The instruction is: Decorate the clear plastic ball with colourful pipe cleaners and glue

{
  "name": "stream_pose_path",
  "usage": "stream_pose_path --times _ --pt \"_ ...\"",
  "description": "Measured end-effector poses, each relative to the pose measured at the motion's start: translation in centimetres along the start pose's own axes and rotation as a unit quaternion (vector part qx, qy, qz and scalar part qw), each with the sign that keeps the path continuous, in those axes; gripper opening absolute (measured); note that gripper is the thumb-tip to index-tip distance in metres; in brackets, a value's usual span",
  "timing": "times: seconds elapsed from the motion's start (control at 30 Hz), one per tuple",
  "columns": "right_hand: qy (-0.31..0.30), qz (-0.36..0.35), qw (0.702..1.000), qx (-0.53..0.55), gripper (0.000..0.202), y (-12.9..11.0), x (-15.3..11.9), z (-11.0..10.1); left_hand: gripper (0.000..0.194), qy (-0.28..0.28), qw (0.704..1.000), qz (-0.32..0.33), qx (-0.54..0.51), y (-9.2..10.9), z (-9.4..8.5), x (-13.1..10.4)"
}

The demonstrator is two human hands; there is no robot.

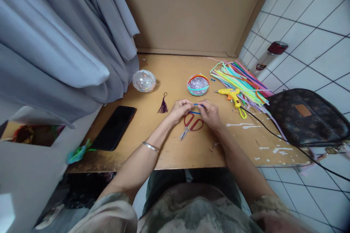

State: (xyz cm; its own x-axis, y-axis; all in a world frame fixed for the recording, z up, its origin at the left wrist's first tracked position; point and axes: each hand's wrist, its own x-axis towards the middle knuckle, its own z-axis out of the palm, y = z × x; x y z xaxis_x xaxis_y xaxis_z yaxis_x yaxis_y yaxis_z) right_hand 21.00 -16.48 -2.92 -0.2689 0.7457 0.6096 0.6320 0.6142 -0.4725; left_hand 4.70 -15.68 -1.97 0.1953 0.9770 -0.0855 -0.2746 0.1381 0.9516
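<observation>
Between my two hands a blue pipe cleaner (pixel 195 113) is bent into a flat loop. My left hand (pixel 181 109) pinches its left end, and my right hand (pixel 209 112) pinches its right end. Just below lie scissors (pixel 188 125) with red handles, blades spread and pointing toward me. Beyond my hands stands a clear half-ball bowl (pixel 198 86) with red, yellow and turquoise strips around it. A dark purple tassel (pixel 163 105) rests left of my left hand. To the right of my right hand is a yellow hot glue gun (pixel 231 96).
A second clear bowl (pixel 144 81) stands at the back left, a black phone (pixel 114 128) nearer me. Many coloured pipe cleaners (pixel 240 78) lie at the back right, beside a brown bag (pixel 306 116) and a bottle (pixel 269 58). The glue gun's cord (pixel 269 125) runs off right. A curtain (pixel 82 36) hangs left.
</observation>
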Motion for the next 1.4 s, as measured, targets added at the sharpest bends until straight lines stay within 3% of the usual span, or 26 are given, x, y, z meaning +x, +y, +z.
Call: stream_pose_path --times 0.27,0.53,0.8,1.13,1.4 --pt "0.011 0.024 0.995 -0.096 0.026 -2.2 -1.1 1.7 0.021 0.041 0.994 0.018 -0.099 -0.7 0.9 -0.1" --pt "0.059 0.060 0.996 -0.036 0.023 -1.6 -0.5 1.4 0.028 0.041 0.993 0.003 -0.108 -0.6 1.1 -0.1" --pt "0.034 0.097 0.995 -0.013 0.024 -0.1 0.2 -0.7 0.031 -0.026 0.999 -0.017 -0.036 -0.1 0.1 0.1" --pt "-0.022 0.050 0.998 -0.038 0.022 0.2 0.2 -0.6 0.051 -0.105 0.994 -0.001 0.036 0.2 -0.4 -0.3" --pt "0.014 0.052 0.998 -0.013 0.021 0.1 0.2 -0.6 0.052 -0.055 0.995 0.055 0.066 -0.1 0.0 -0.3"
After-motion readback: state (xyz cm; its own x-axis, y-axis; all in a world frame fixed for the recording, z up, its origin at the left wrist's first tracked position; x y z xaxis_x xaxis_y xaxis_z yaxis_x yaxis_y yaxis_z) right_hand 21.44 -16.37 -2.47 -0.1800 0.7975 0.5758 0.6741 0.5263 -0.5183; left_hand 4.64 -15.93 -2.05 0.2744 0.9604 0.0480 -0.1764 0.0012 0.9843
